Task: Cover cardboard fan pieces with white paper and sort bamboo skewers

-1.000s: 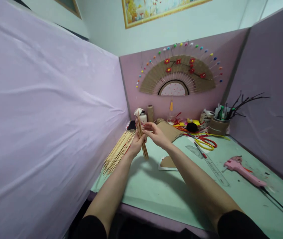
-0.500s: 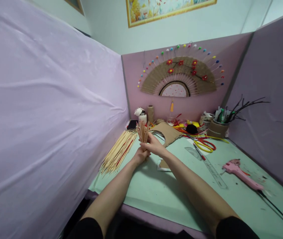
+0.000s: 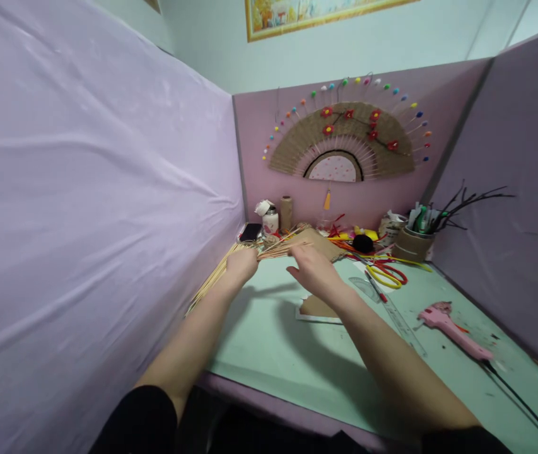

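My left hand (image 3: 243, 265) is closed round a bundle of thin wooden sticks (image 3: 275, 251), held nearly level above the table. The sticks point right, their free ends spread a little. Beside those ends is my right hand (image 3: 313, 268), its thumb held away from its fingers; the sticks pass behind its fingertips, and I see no firm grip. Under and behind my left hand lies a pile of longer pale sticks (image 3: 207, 287), partly hidden by the forearm. A cut piece of brown cardboard (image 3: 328, 246) lies beyond my right hand, and a smaller cardboard piece (image 3: 318, 307) below it.
Right of my hands lie scissors (image 3: 385, 277), a pen (image 3: 376, 285), a clear ruler (image 3: 403, 325) and a pink glue gun (image 3: 458, 334) with a cord. At the back stand a white jar (image 3: 270, 221), a brown roll (image 3: 286, 214) and a pot of twigs (image 3: 413, 243).
The stick bundle has gone from upright to nearly level. My left hand has moved left and up with it; my right hand has come off the bundle's middle, towards its free ends.
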`<state>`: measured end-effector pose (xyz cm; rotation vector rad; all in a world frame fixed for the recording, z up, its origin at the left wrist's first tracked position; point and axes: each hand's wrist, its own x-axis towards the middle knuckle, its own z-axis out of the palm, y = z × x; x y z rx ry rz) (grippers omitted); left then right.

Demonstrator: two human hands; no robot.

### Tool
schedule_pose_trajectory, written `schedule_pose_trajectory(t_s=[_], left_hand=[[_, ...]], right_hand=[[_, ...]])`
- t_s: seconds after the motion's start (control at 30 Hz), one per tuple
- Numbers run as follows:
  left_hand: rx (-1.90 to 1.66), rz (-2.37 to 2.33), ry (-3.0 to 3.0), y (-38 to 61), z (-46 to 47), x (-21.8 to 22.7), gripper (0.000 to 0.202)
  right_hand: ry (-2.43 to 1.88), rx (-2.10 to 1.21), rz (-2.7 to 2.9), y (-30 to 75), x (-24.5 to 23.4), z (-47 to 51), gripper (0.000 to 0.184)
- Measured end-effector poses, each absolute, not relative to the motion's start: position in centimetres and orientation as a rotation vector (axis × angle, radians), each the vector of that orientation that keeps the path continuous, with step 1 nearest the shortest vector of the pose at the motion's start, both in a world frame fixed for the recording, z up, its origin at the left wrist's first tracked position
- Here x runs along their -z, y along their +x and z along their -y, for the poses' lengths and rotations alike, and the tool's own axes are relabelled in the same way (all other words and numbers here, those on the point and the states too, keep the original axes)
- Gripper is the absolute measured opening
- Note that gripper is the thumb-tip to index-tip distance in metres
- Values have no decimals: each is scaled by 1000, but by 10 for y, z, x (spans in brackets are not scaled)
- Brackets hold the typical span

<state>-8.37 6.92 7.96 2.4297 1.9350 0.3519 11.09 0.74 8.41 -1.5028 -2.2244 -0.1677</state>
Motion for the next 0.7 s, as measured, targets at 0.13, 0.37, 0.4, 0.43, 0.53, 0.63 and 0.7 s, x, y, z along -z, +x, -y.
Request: schedule_pose_trajectory(t_s=[0.13,0.37,0.4,0.43,0.53,0.63,0.7], left_hand=[[-49,-1985,2603,-71,-58,-106,25],[-604,-1732,3049,-67,-27,-140,27],[-863,-1596,3082,-69,-23,-144,32],[-1110,-1478,3038,-71,-19,-147,36],[-1652,-1226,2616,-74,-23,-134,24],[-1591,-1118,2237,-71,-46,-90,14],[-1438,-1166,2007,-66,-64,-53,14]], right_hand=[[-1316,513,2285,86,-74,-20,66],[-1520,-85,1972,80,-39,-79,24],[-1430,-208,1848,81,-36,-85,25],[-1318,-337,1726,82,-32,-91,28],[-984,-657,1459,80,-23,-100,44],[-870,-835,1416,75,-9,-97,49],[-902,-912,1445,72,1,-94,49]])
